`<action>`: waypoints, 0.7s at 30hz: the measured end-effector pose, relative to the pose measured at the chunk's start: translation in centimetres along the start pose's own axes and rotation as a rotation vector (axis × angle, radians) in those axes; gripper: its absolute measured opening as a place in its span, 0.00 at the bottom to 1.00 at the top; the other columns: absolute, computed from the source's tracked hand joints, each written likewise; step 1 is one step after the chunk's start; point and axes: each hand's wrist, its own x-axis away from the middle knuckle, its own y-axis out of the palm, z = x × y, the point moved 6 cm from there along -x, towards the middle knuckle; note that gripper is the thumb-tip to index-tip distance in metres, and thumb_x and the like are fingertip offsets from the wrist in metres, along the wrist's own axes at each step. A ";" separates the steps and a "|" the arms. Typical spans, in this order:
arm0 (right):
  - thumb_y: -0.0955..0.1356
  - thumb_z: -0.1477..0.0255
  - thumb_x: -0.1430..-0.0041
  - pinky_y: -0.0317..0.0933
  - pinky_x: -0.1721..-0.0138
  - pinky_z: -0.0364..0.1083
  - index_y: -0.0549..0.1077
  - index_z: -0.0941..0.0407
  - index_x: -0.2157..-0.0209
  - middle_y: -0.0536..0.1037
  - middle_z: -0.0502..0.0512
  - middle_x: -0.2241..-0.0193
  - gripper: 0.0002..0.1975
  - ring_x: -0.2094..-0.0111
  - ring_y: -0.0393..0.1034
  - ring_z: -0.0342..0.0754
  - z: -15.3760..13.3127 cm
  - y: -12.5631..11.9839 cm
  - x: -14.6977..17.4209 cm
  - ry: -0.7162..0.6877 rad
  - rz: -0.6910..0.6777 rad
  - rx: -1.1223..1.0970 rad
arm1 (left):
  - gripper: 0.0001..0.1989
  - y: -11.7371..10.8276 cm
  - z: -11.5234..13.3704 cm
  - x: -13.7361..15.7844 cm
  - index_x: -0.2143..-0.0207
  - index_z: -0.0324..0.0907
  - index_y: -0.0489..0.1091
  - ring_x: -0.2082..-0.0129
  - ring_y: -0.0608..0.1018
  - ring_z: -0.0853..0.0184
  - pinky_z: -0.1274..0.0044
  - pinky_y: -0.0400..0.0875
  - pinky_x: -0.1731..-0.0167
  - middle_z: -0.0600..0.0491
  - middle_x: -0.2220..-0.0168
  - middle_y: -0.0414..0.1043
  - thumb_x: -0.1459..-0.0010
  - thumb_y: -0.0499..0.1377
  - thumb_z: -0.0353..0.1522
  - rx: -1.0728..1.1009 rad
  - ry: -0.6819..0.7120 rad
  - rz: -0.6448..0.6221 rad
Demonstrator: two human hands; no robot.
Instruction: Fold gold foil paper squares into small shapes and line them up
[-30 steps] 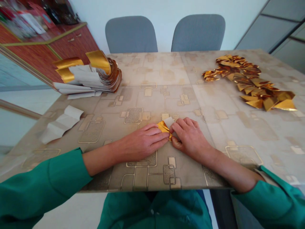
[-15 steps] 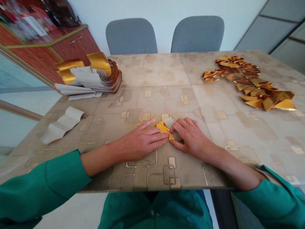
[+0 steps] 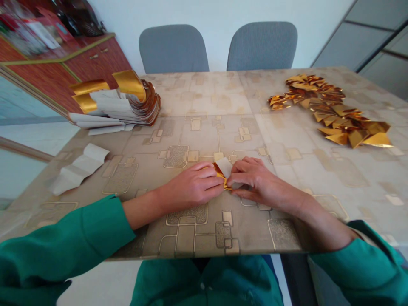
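Note:
A small sheet of gold foil paper [image 3: 224,167] with a pale grey back lies partly folded on the table, near its front edge. My left hand [image 3: 198,185] covers the gold side, its fingers drawn together over the paper. From the right, my right hand [image 3: 251,180] pinches the paper between thumb and fingertips. Both hands touch at the fold, and much of the paper is hidden under the fingers.
Back left stands a bent stack of gold paper sheets [image 3: 127,102]. A creased grey sheet [image 3: 79,168] lies at the left edge. Folded gold pieces [image 3: 344,112] are heaped at the right on the patterned tablecloth [image 3: 223,97]. Two grey chairs [image 3: 174,49] stand behind the table.
My left hand has gone from stretched fingers lying across the paper to curled fingers gripping it. The right hand keeps its pinch, with slight movement. The view has shifted a little.

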 end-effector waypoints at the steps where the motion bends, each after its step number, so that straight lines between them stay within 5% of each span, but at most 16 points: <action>1: 0.68 0.69 0.35 0.51 0.54 0.49 0.77 0.51 0.61 0.73 0.52 0.63 0.05 0.59 0.63 0.48 -0.1 0.0 0.0 -0.020 0.000 0.003 | 0.12 0.1 0.1 0.4 0.56 0.38 0.74 0.57 0.77 0.64 0.66 0.68 0.49 0.49 0.56 0.79 0.30 0.50 0.26 0.006 -0.001 -0.003; 13: 0.64 0.66 0.31 0.56 0.50 0.49 0.79 0.51 0.60 0.78 0.53 0.60 0.12 0.58 0.68 0.45 -1.1 -1.2 0.3 -0.101 -0.058 0.019 | 0.17 0.0 -0.6 2.8 0.42 0.43 0.67 0.43 0.72 0.63 0.61 0.54 0.36 0.50 0.42 0.71 0.31 0.51 0.26 0.060 -0.057 -0.195; 21: 0.64 0.68 0.31 0.55 0.51 0.48 0.79 0.52 0.63 0.78 0.52 0.60 0.11 0.58 0.69 0.45 -0.9 -1.1 0.3 -0.102 -0.031 0.000 | 0.15 -0.9 -0.9 3.5 0.47 0.40 0.70 0.46 0.73 0.61 0.63 0.58 0.39 0.50 0.44 0.73 0.30 0.48 0.27 -0.030 -0.006 -0.141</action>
